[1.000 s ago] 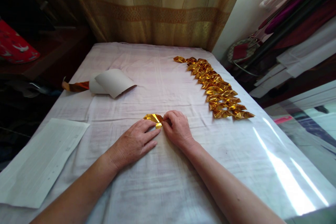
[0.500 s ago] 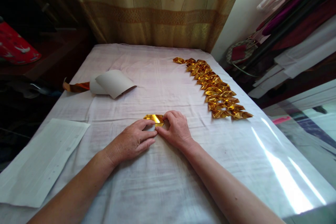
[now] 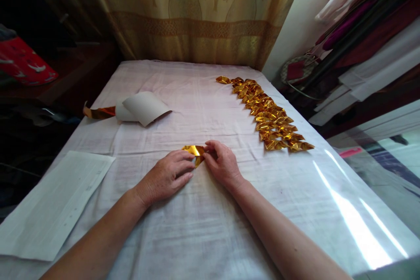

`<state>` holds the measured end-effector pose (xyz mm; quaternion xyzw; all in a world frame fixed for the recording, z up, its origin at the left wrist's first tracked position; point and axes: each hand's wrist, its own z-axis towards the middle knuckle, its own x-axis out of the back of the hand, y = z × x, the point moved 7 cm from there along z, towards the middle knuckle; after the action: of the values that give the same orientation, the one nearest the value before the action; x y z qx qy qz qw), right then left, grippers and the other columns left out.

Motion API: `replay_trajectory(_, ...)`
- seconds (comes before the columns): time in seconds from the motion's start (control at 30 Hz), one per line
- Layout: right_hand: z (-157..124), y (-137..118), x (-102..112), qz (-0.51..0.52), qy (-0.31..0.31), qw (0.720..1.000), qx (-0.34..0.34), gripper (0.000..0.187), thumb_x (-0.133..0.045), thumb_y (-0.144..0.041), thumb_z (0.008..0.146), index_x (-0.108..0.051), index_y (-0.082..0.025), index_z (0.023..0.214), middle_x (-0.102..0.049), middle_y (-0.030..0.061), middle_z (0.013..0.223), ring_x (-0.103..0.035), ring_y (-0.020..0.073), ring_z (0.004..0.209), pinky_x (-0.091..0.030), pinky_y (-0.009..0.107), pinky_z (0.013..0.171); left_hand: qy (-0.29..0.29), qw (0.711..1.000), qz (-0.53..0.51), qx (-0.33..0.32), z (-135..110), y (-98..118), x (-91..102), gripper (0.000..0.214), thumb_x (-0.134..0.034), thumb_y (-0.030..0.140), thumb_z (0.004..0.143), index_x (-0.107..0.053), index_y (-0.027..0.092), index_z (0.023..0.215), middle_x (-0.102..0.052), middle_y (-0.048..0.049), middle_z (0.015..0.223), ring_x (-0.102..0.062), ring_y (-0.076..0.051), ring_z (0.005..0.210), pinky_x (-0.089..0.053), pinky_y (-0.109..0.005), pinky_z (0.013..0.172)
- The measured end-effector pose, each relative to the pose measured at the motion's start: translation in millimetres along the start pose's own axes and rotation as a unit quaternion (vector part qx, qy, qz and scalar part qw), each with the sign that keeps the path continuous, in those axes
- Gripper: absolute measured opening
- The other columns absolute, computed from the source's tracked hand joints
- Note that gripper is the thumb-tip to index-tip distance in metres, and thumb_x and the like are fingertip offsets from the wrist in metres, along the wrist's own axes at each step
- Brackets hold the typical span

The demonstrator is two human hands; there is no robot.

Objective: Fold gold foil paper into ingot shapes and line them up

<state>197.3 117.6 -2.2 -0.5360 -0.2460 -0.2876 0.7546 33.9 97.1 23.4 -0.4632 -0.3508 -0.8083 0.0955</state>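
A small piece of folded gold foil paper lies on the white cloth in front of me, between both hands. My left hand is curled over its left part, with the fingertips hiding some of it. At the right end, my right hand pinches the foil between thumb and index finger. A lower flap of the foil hangs toward me beneath the fingers. To the right, several folded gold foil ingots sit in slanting, closely packed rows.
A curled sheet of grey-white card lies at the back left, with a strip of gold foil poking out. A flat white packet rests at the left edge. A red patterned container stands beyond; clothes hang on the right.
My right thumb has drawn up from the near edge to the foil's right end. The foil's lower flap now tilts down toward me. The view has shifted slightly.
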Motion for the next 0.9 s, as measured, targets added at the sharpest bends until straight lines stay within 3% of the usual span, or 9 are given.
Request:
replay_trajectory(0.2, -2.4, -9.5, -1.9, -0.029, -0.012, 0.996, 0.085, 0.018, -0.061, -0.011, 0.084, -0.073, -0.025, 0.088, -0.075, 0.0022, 0.091, -0.066, 0.0188, 0.087, -0.048, 0.033, 0.082, -0.006, 1.0, 0.008, 0.002, 1.7, 2.1, -0.2, 0.017, -0.056, 0.023, 0.091, -0.069, 0.02, 0.102, -0.068, -0.0086, 0.117, -0.06, -0.023, 0.117, -0.05, -0.041, 0.103)
replay_trajectory(0.47, -8.1, -30.5, 1.2, -0.096, -0.057, 0.983, 0.145, 0.021, -0.062, -0.018, 0.088, -0.074, -0.025, 0.104, -0.073, 0.0052, 0.104, -0.062, 0.0208, 0.095, -0.046, 0.036, 0.085, 0.028, 0.999, -0.017, 0.007, -1.1, -4.3, 3.7, 0.02, -0.058, 0.02, 0.09, -0.066, 0.021, 0.108, -0.067, -0.0088, 0.122, -0.06, -0.021, 0.118, -0.05, -0.04, 0.103)
replay_trajectory(0.6, -9.9, -33.2, 1.6, -0.115, -0.07, 0.979, 0.154, 0.019, -0.061, -0.023, 0.091, -0.074, -0.025, 0.104, -0.072, 0.0054, 0.106, -0.061, 0.0211, 0.095, -0.045, 0.036, 0.083, 0.045, 0.997, -0.051, 0.037, -4.2, -20.8, 17.4, 0.026, -0.062, 0.024, 0.086, -0.063, 0.021, 0.113, -0.066, -0.0094, 0.125, -0.061, -0.022, 0.117, -0.05, -0.041, 0.102)
replay_trajectory(0.73, -11.0, -34.1, 1.6, -0.119, -0.076, 0.977, 0.161, 0.019, -0.063, -0.028, 0.09, -0.073, -0.024, 0.106, -0.071, 0.0059, 0.108, -0.06, 0.0217, 0.096, -0.044, 0.037, 0.083, 0.03, 0.99, -0.062, 0.126, -13.5, -49.8, 33.9, 0.037, -0.065, 0.036, 0.084, -0.06, 0.02, 0.117, -0.067, -0.009, 0.123, -0.065, -0.023, 0.112, -0.053, -0.041, 0.099)
replay_trajectory(0.8, -11.1, -34.3, 1.6, -0.117, -0.079, 0.977, 0.16, 0.02, -0.063, -0.029, 0.09, -0.073, -0.024, 0.106, -0.071, 0.006, 0.108, -0.06, 0.0217, 0.096, -0.044, 0.037, 0.084, 0.024, 0.987, -0.057, 0.152, -17.5, -59.2, 39.8, 0.024, -0.064, 0.038, 0.084, -0.064, 0.02, 0.1, -0.07, -0.0072, 0.116, -0.067, -0.023, 0.106, -0.055, -0.039, 0.094)
replay_trajectory(0.9, -10.8, -34.4, 1.9, -0.114, -0.078, 0.978, 0.157, 0.02, -0.063, -0.029, 0.09, -0.073, -0.024, 0.106, -0.071, 0.0059, 0.108, -0.06, 0.0216, 0.096, -0.043, 0.037, 0.084, 0.007, 0.992, -0.035, 0.117, -16.8, -57.0, 39.7, 0.018, -0.058, 0.035, 0.088, -0.067, 0.021, 0.081, -0.072, -0.0054, 0.109, -0.067, -0.021, 0.104, -0.054, -0.036, 0.093)
